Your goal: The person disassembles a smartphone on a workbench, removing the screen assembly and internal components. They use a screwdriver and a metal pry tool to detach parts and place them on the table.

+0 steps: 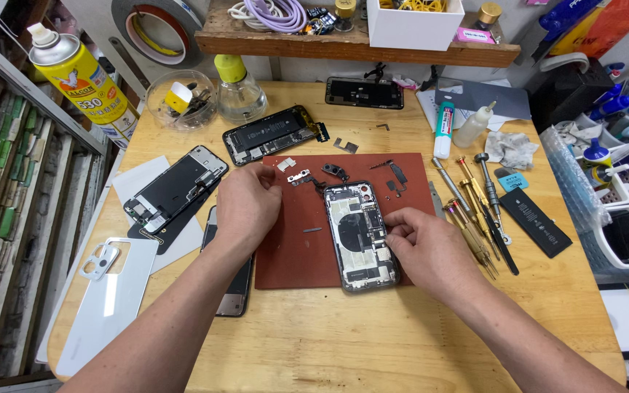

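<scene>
An opened dark phone body (359,236) lies upright on a red-brown work mat (293,255), its inner boards and cables exposed. My right hand (424,247) rests at the phone's right edge, fingertips pinched against its side. My left hand (245,202) hovers over the mat's left edge, fingers curled near a small metal bracket (298,177). Whether it grips anything is hidden. Small loose parts (335,172) and a thin screw strip (312,230) lie on the mat.
Two more opened phones (175,185) (269,134), a white back cover (107,298), a dark phone (236,287) under my left wrist, several screwdrivers (475,211), a black battery (535,220), a glue tube (442,128), a glass bowl (181,99), a spray can (81,76).
</scene>
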